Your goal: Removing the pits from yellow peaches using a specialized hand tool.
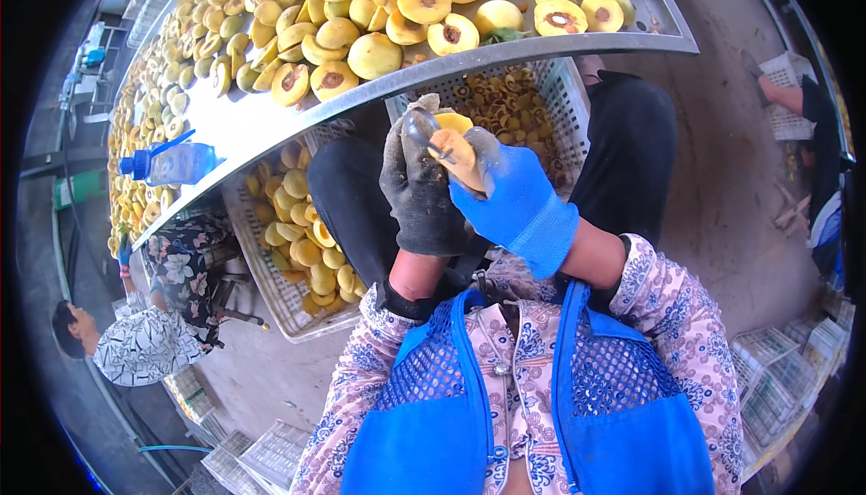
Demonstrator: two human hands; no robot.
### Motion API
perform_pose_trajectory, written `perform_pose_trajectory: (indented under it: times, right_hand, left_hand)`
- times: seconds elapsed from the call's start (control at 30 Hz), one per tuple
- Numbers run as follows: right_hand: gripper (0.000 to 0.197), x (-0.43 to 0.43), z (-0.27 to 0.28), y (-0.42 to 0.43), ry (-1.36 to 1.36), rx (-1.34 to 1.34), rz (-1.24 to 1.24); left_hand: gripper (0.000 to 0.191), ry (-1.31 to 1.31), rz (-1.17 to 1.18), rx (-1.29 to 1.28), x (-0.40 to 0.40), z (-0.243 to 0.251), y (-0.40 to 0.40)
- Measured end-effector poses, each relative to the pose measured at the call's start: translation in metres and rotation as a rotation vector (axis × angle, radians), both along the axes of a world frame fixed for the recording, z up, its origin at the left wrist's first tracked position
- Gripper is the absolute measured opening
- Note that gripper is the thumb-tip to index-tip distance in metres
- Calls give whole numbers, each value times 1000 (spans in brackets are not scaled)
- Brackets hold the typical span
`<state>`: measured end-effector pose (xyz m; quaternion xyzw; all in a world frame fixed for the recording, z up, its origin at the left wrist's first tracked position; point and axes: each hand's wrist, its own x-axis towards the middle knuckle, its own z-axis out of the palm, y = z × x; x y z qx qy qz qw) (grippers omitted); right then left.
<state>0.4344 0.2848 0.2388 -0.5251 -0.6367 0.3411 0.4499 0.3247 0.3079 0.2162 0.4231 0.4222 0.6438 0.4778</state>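
Note:
My left hand [423,190], in a dark grey glove, holds a halved yellow stone fruit [454,123], mostly hidden behind the fingers and tool. In a blue glove, my right hand [521,190] grips the wooden handle [457,155] of a pitting tool. Its curved metal end [420,125] lies against the fruit and the left fingers. Both hands are close together above my lap, just in front of the metal table's rim [514,50]. Beneath them stands a white plastic crate [565,106] with small brownish-yellow pieces, probably stones or scraps.
Halved yellow fruits [424,2] are heaped on the table, many with stones. A plastic bottle [179,164] lies there. Left of my leg, a crate [298,332] holds fruit halves. Another person [145,349] sits at left. Stacked crates [778,380] stand at right.

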Motion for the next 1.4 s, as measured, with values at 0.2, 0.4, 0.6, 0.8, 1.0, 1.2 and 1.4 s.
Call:
perform_pose_trajectory:
  times: [0.2, 0.4, 0.6, 0.8, 1.0, 1.2, 1.4]
  right_hand:
    - [42, 25, 20, -11, 162, -556, 45]
    - [43, 26, 12, -15, 131, -578, 141]
    - [43, 19, 13, -14, -22, -562, 121]
    - [41, 18, 9, -18, -172, -525, 140]
    - [40, 19, 8, -15, -215, -527, 192]
    - [45, 25, -1, -16, -342, -520, 256]
    - [41, 12, 3, -20, -110, -582, 141]
  left_hand:
    - [30, -96, 46, -195, -2, 15, 13]
    - [25, -165, 18, -190, -1, 12, 13]
    - [20, 56, 92, -185, 5, 14, 7]
    - [18, 610, 166, 156, 3, 7, 5]
    - [40, -13, -265, -82, -16, 3, 5]
    - [48, -315, -445, -393, -17, 5, 12]
    - [41, -34, -252, -202, -5, 3, 7]
